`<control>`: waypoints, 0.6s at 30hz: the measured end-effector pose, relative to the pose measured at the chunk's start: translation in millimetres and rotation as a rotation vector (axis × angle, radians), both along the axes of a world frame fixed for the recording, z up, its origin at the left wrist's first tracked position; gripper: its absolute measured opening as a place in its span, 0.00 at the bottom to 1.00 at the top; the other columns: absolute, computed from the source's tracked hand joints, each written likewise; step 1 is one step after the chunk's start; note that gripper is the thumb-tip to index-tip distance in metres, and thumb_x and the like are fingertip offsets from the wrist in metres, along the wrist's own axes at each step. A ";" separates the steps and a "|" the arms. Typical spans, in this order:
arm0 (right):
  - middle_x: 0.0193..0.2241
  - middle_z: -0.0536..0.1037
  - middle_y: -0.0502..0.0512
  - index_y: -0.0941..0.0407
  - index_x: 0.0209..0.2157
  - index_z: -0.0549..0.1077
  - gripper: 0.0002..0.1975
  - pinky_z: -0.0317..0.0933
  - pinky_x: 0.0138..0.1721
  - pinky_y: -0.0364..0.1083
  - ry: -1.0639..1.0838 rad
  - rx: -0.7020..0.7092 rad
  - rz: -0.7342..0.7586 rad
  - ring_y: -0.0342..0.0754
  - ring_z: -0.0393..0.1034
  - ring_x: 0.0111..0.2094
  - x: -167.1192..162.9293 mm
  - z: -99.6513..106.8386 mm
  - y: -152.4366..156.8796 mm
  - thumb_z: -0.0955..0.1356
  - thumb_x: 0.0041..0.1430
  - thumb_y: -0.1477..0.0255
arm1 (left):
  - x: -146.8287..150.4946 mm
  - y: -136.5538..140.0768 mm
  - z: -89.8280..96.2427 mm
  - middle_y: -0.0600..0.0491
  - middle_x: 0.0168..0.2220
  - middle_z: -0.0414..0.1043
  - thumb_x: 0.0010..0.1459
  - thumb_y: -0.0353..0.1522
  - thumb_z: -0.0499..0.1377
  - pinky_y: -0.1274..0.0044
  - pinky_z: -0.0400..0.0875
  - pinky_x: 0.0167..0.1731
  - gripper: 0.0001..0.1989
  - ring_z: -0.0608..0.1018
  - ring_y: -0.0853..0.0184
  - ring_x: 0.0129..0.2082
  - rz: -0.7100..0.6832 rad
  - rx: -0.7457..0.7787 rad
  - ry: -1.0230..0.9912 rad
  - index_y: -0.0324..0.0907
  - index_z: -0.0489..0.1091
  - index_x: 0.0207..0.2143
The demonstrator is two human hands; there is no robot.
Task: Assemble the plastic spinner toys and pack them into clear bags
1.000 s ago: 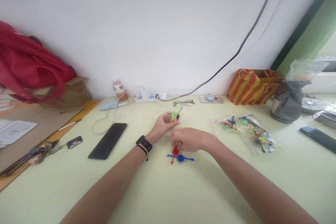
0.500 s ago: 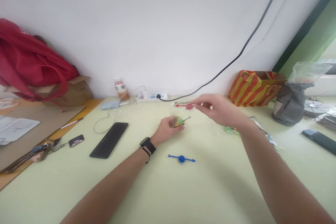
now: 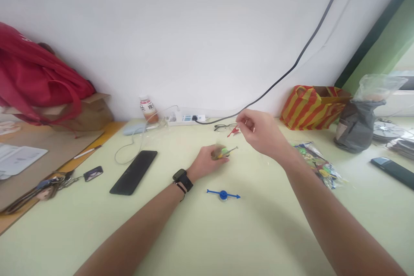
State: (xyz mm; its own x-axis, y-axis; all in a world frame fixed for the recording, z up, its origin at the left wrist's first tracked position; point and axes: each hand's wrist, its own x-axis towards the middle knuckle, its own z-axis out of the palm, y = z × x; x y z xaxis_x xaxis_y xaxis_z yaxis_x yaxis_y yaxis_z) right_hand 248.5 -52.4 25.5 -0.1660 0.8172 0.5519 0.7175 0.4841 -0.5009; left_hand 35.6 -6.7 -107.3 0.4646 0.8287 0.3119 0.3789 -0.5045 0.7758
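I log blue spinner (image 3: 223, 195) laid out; two remain held: right hand (image 3: 258, 133) pinching red spinner (image 3: 233, 132), left hand (image 3: 207, 160) gripping green spinner (image 3: 225, 152).

The bottle's (image 3: 147, 110) label bears dark Chinese characters, one seemingly 炭; white lettering on the red bag (image 3: 42, 73) is illegible.

Curled left hand (image 3: 207, 162), pinched right hand (image 3: 261, 133)
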 end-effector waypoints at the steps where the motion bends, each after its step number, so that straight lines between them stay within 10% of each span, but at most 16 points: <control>1: 0.26 0.77 0.50 0.55 0.35 0.74 0.06 0.57 0.29 0.44 -0.009 -0.002 -0.013 0.45 0.68 0.25 -2.4 -2.5 1.1 0.65 0.61 0.76 | 0.3 -0.5 0.2 0.52 0.40 0.80 0.58 0.42 0.67 0.74 0.71 0.38 0.19 0.77 0.63 0.36 -0.007 -0.004 -0.005 0.43 0.78 0.48; 18: 0.36 0.84 0.53 0.52 0.42 0.77 0.11 0.52 0.33 0.46 -0.387 -0.024 -0.023 0.51 0.74 0.36 -8.0 -12.1 5.4 0.63 0.67 0.76 | 2.1 -5.9 6.9 0.52 0.38 0.80 0.62 0.38 0.63 0.73 0.71 0.37 0.15 0.77 0.63 0.35 -0.044 0.001 -0.016 0.42 0.77 0.49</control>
State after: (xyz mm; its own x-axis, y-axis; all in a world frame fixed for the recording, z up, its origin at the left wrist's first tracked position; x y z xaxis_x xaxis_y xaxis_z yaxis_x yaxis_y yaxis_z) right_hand 240.5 -47.0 13.5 -0.3399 0.8350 0.4328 0.8659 0.4574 -0.2024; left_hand 37.6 -12.6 -100.4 0.4955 0.8073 0.3206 0.3439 -0.5212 0.7811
